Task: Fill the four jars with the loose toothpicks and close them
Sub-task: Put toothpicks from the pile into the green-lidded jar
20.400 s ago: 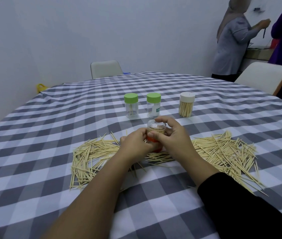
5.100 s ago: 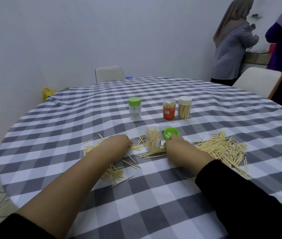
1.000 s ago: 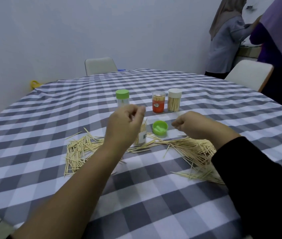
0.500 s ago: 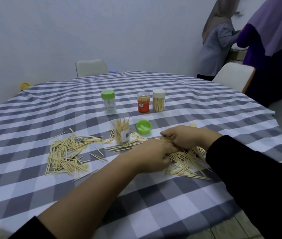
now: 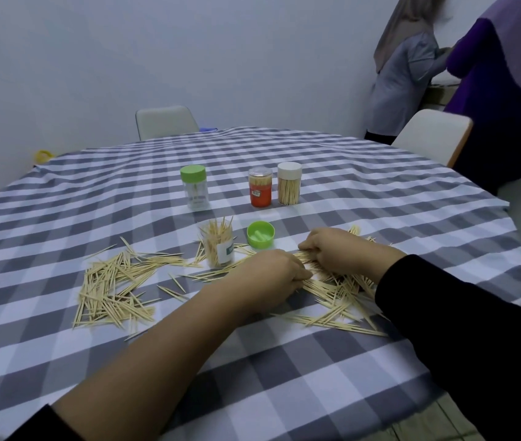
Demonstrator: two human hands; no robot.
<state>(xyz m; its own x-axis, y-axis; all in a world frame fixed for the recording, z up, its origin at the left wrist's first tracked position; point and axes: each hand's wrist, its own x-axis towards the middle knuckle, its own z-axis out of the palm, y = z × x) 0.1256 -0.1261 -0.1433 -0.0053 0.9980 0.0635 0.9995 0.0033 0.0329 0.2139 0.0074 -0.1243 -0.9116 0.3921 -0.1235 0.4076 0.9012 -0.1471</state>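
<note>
Orange jar [image 5: 260,192] and white-lidded jar [image 5: 289,184] stand filled, closed; open jar [image 5: 218,246] half-full; green-lidded jar [image 5: 194,191] near-empty; left hand [image 5: 272,275] and right hand [image 5: 337,249] gather loose toothpicks [image 5: 332,291].

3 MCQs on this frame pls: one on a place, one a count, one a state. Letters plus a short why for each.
1. Where does the loose green lid lie?
A. on the open jar
B. on the cloth just right of the open jar
C. in the left hand

2. How many jars stand capped in the far row?
A. one
B. two
C. three

3. What state is the near jar in?
A. open, with toothpicks sticking out of it
B. capped and empty
C. tipped on its side

Answers:
1 B: the green lid sits upturned on the tablecloth beside the open jar.
2 C: the green-capped jar, the orange jar and the white-capped jar each wear a lid.
3 A: it stands upright without a lid, toothpick tips above its rim.
</note>
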